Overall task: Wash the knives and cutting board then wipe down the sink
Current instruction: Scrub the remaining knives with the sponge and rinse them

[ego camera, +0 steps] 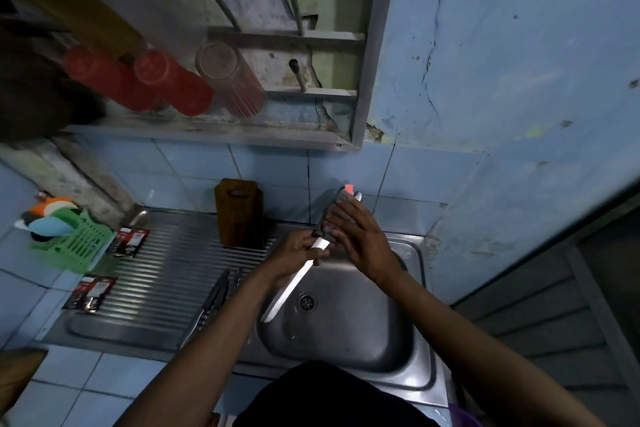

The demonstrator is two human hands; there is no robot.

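Note:
A long serrated knife slants over the steel sink, blade tip low and left, dark handle up by the tap. My left hand grips the knife where blade meets handle. My right hand lies over the handle with fairly straight fingers, just under the tap. A brown wooden cutting board stands on the drainboard, leaning on the tiled wall. More dark-handled knives lie on the drainboard beside the basin.
Two knife packages rest on the ribbed drainboard. A green basket with coloured items stands at the left. Red cups and a glass sit on the shelf overhead. The drain is in the basin's middle.

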